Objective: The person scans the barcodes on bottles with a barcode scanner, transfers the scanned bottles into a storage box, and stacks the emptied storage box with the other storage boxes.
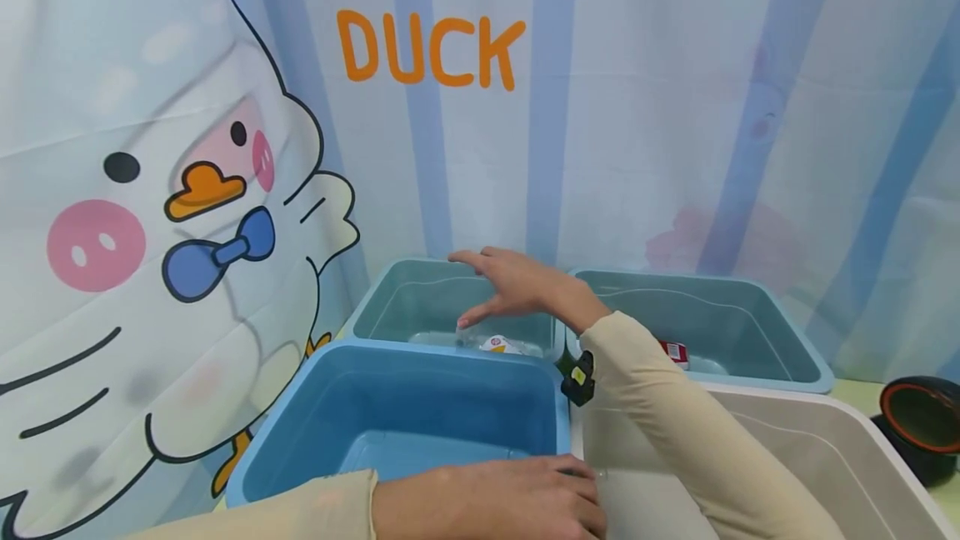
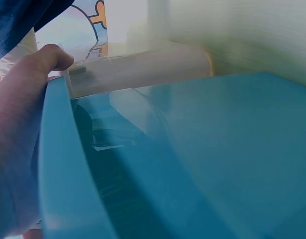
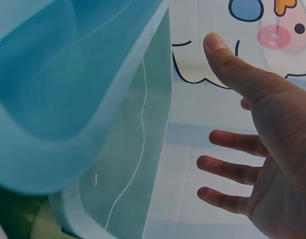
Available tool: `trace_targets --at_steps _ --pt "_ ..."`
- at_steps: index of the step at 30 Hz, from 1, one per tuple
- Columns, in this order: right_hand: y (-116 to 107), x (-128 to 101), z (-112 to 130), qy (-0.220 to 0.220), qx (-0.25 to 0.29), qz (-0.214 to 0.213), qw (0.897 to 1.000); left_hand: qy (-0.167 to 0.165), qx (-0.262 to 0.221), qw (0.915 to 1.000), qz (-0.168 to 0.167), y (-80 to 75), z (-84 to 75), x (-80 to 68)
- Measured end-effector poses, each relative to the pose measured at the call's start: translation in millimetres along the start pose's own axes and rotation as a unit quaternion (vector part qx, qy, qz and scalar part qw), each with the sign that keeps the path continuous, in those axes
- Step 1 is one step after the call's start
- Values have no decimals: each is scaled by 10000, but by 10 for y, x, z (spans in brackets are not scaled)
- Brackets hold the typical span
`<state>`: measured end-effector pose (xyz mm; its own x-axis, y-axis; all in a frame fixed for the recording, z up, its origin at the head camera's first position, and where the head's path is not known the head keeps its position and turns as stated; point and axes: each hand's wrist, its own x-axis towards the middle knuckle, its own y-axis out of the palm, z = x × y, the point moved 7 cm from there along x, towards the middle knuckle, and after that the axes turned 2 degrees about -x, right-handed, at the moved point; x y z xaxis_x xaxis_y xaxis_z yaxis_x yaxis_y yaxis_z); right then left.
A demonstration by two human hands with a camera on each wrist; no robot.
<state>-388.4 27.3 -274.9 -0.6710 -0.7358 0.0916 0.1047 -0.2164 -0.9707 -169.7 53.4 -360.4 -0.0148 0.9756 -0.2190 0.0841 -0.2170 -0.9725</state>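
Observation:
In the head view my right hand (image 1: 517,280) reaches over the teal bin (image 1: 397,294) at the back left, fingers spread and thumb apart, with nothing held. Below its thumb, inside that bin, lies a clear plastic item with a white printed label (image 1: 501,345). The right wrist view shows the same hand (image 3: 272,134), thumb and fingers extended in front of the curtain. My left hand (image 1: 495,500) is low at the near right corner of the blue bin (image 1: 442,353), back of the hand up. In the left wrist view it lies along the bin's rim (image 2: 61,164), thumb at the corner.
A white bin (image 1: 810,398) stands at the front right. Behind it, another teal bin (image 1: 750,307) contains a red-and-white package (image 1: 675,353). A dark round object with an orange rim (image 1: 922,415) sits at the far right. A duck-print curtain (image 1: 465,148) hangs close behind the bins.

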Motion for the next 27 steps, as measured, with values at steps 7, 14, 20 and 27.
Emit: trace_targets --at_steps 7,14,20,27 --pt "-79 -217 -95 209 72 39 9997 53 85 9999 17 1 -16 1" --pt "-227 -561 -285 408 -66 1 9991 45 148 9999 37 -6 -12 26" --pt "-339 -927 -479 561 -270 -94 9980 -110 34 9999 25 -7 16 39" --pt "-479 -1495 -688 721 -481 -280 9958 -127 111 9999 -9 -13 2 35"
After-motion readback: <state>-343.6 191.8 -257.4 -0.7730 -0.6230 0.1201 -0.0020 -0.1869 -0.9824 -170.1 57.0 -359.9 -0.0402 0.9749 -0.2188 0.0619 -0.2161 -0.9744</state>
